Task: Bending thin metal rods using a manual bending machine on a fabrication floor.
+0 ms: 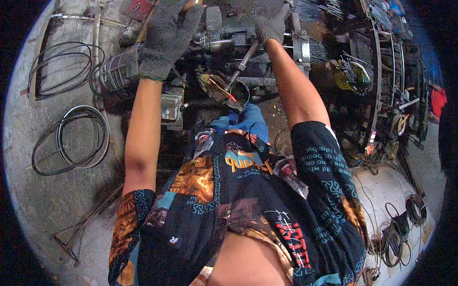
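Both my hands reach to the upper edge over a dark, greasy machine, in dark grey knit gloves. My left hand is above the machine's left part, beside a ribbed motor. Its thumb stands apart with a bare tip, but the other fingers run out of the picture. My right hand is over the machine's right part, near the top of a slanted metal lever. Its fingers are too dark and cut off to make out. Below the lever's lower end is a round metal pan with a reddish-orange streak.
Coiled black cables and a hose coil lie on the concrete at left. Thin metal rods are piled at upper right, near a yellowish container of metal pieces. A metal rack stands right; more cables lie lower right.
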### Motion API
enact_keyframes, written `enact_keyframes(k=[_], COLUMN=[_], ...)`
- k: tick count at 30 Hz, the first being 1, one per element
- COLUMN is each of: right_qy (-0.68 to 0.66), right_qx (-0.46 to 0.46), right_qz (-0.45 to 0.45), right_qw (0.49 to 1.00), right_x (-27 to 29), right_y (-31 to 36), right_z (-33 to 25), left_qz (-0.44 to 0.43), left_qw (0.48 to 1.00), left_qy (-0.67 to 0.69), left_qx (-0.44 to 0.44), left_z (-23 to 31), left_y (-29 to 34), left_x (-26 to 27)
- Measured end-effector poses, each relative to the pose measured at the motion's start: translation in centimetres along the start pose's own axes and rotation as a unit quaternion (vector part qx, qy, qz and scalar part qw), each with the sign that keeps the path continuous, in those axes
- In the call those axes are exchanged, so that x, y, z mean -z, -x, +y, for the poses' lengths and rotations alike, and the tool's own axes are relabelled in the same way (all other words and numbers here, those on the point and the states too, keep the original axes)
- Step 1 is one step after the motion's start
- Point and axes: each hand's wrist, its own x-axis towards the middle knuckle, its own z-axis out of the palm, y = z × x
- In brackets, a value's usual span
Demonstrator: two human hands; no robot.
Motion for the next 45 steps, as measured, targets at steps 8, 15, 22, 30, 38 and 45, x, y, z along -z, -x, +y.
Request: enact_keyframes(k=[8,15,22,30,38,45], right_qy=[0.007,-0.035,0.012,0.054,0.095,0.107], right_qx=[0.007,-0.087,-0.097,-0.041,0.022,-0.106], right_qz=[-0.015,-0.042,-0.051,-0.020,-0.089,-0.076], right_qw=[1.000,0.995,0.994,0.998,0.991,0.986], right_x=[0.0,0.8,1.3,0.5,-1.5,0.6], right_y=[0.0,0.1,-0.1,-1.2,-2.6,-1.3], right_z=[0.3,-1.1,-1.3,0.6,5.5,1.2], left_qz=[-0.012,-0.028,-0.038,0.024,0.064,-0.016], left_qw=[1.000,0.996,0.995,0.971,0.962,0.988], left_qy=[0.001,-0.083,-0.094,-0.191,-0.219,-0.120], left_qx=[-0.005,0.008,0.018,0.142,0.151,0.096], left_z=[0.1,2.0,-0.1,-5.2,-6.4,3.4], left_y=[-0.9,-1.8,-0.5,12.0,16.0,13.8], left_x=[-0.3,-0.1,-0.1,10.3,10.2,4.9])
